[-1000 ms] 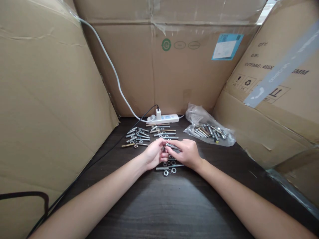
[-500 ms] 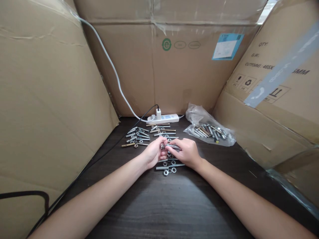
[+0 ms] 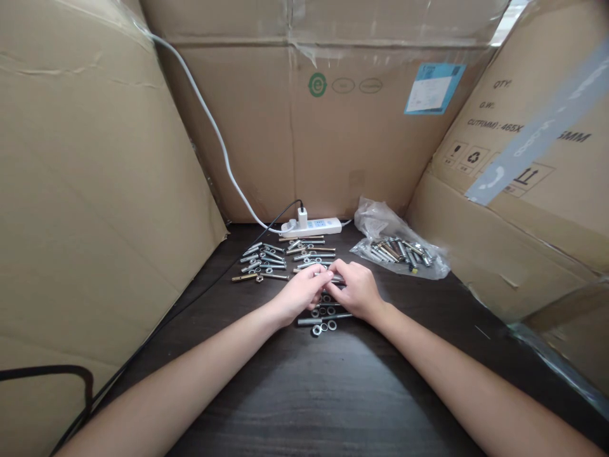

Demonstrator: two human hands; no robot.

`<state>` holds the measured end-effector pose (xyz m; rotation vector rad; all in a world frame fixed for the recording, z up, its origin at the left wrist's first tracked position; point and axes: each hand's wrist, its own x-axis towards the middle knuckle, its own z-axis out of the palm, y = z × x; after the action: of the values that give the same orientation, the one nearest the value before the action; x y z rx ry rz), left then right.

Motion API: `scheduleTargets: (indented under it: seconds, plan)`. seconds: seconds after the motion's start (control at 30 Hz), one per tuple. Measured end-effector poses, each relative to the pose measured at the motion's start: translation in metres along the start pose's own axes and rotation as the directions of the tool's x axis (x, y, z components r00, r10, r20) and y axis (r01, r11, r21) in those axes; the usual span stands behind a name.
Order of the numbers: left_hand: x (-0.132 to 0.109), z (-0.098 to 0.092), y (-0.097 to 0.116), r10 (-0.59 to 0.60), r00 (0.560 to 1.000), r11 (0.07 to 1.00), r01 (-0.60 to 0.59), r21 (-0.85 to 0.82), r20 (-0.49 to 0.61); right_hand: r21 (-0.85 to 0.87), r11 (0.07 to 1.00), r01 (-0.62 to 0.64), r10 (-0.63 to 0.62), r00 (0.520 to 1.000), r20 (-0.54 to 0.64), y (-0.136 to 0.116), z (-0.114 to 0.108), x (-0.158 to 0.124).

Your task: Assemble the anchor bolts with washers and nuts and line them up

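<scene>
In front of me my left hand (image 3: 301,293) is closed, thumb and fingertips pinched together and meeting those of my right hand (image 3: 356,291). What the left fingers pinch is hidden behind the knuckles. A metal bolt (image 3: 338,278) shows between the right thumb and fingers, lying roughly level; its left end is covered. Just below the hands lie another bolt (image 3: 309,322), a nut (image 3: 316,330) and flat washers (image 3: 332,325). Beyond the hands are rows of long bolts (image 3: 314,249) with small rings and nuts among them.
Left of the hands lie more sleeve-like bolts (image 3: 273,259) and a loose nut (image 3: 259,278). A clear plastic bag (image 3: 435,268) of bolts rests at the back right. Behind stands a white power strip (image 3: 328,226) with a black cable (image 3: 214,287). Cardboard walls (image 3: 266,146) enclose the dark table (image 3: 285,393).
My left fingers have closed over and come up to the right fingertips. The small round metal piece seen in them before is now hidden. My right hand has barely shifted.
</scene>
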<state>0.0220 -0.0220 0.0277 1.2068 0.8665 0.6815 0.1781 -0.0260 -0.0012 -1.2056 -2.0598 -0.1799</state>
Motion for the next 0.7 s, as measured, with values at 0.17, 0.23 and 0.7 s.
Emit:
scheduleTargets:
  seconds: [0.17, 0.23, 0.7]
  plan:
    - [0.003, -0.002, -0.002, 0.338, 0.940, 0.880, -0.297, 0.371, -0.050, 0.002, 1.000, 0.012, -0.012, 1.000, 0.003, -0.003, -0.003, 0.001]
    - [0.002, -0.004, -0.002, 0.383, 0.923, 0.836, -0.331, 0.437, -0.032, 0.002, 1.000, -0.006, 0.006, 1.000, 0.017, -0.005, -0.004, 0.001]
    - [-0.045, -0.080, 0.009, 0.197, 0.973, 0.784, -0.081, 0.615, -0.123, -0.022, 1.000, 0.019, -0.013, 0.974, 0.226, -0.016, -0.011, 0.008]
